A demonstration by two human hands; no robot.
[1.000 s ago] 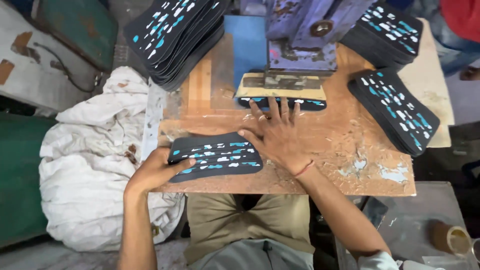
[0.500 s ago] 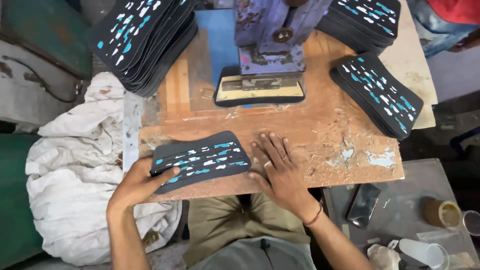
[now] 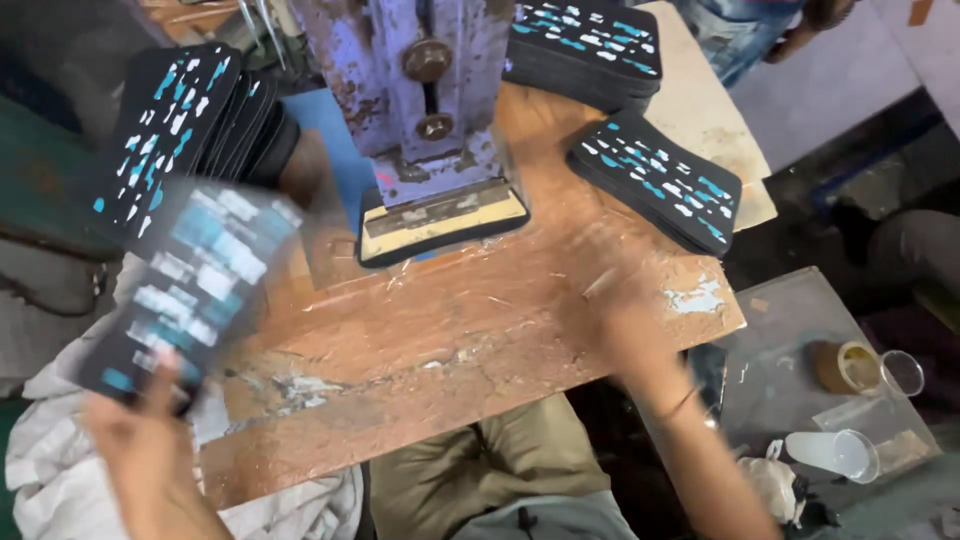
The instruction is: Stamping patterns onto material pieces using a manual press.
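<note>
My left hand [image 3: 145, 440] grips the near end of a black rubber sheet [image 3: 190, 285] flecked with white and blue, lifted off the bench at the left and blurred by motion. My right hand [image 3: 625, 290] is blurred above the right part of the wooden bench [image 3: 450, 350], holding nothing I can make out, near a stack of the same sheets [image 3: 655, 180]. Under the purple press [image 3: 420, 80] a die [image 3: 440, 220] lies on a black sheet.
Further stacks of patterned sheets stand at the left [image 3: 180, 120] and the back right [image 3: 585, 45]. White cloth [image 3: 60, 470] lies at the lower left. A glass side table [image 3: 820, 380] at the right carries a tape roll [image 3: 845, 365] and plastic cups [image 3: 835, 455].
The sheet that lay flat at the bench's front edge has been lifted up to the left by my left hand. My right hand has left it and swung right.
</note>
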